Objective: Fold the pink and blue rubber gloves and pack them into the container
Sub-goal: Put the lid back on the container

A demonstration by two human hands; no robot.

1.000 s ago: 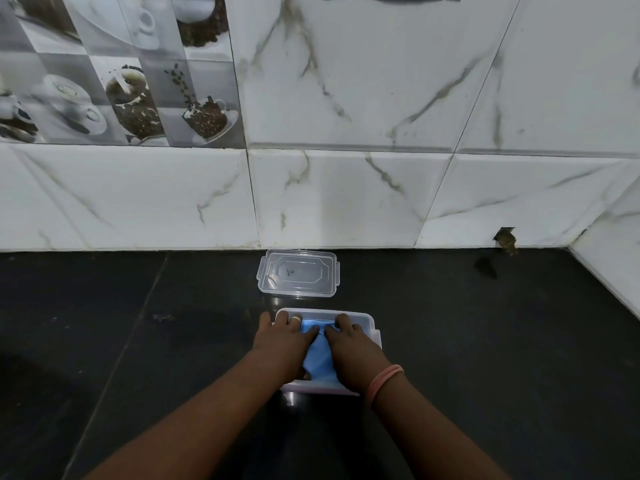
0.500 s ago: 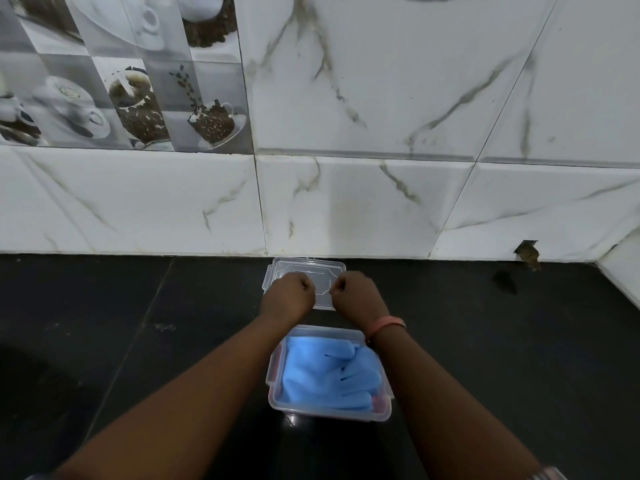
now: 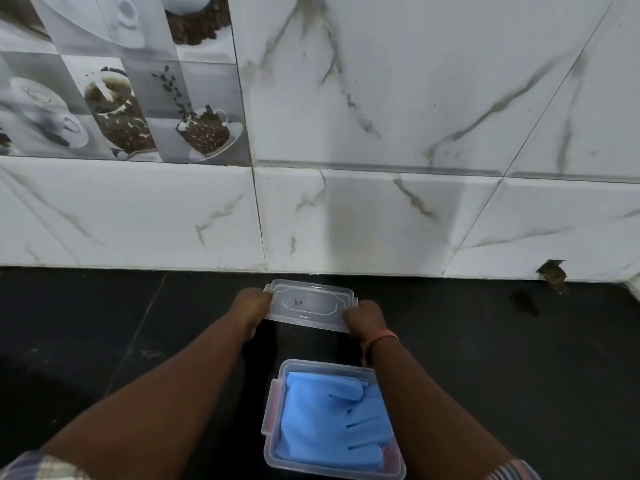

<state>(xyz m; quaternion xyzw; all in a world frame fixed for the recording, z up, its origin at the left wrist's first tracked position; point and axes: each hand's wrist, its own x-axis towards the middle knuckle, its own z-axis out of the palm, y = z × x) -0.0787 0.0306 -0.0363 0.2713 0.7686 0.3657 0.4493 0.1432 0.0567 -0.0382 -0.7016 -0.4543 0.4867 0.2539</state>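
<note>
Head view. My left hand [image 3: 251, 306] grips the left short end of the clear lid [image 3: 309, 305], fingers curled round its edge; my right hand [image 3: 365, 320] grips the right end in the same way, thumb on top near the corner. Whether the lid is lifted or touches the dark counter [image 3: 519, 375] I cannot tell. It lies at 12 o'clock from the container [image 3: 273, 403], near the foot of the marble-patterned wall tiles [image 3: 381, 220]. A pink band [image 3: 381, 339] circles my right wrist.

The container, clear plastic and uncovered, stands on the counter at 6 o'clock from the lid, well apart from it, between my two forearms; my right forearm crosses over its right rim. Inside it the blue glove [image 3: 325, 420] lies folded flat on top, its finger slits pointing toward 3 o'clock, filling most of the tub. The pink glove [image 3: 273, 408] shows only as thin strips along the left inner wall at 9 o'clock and again at the lower right corner, beneath the blue one.

At 10 o'clock on the wall is a decorative tile [image 3: 121, 81] with pictures of coffee cups and beans. At 2 o'clock from the lid, where wall meets counter, a broken notch [image 3: 552, 273] shows in the tile's lower edge. Plaid sleeve [image 3: 41, 467] cloth shows at the bottom left.
</note>
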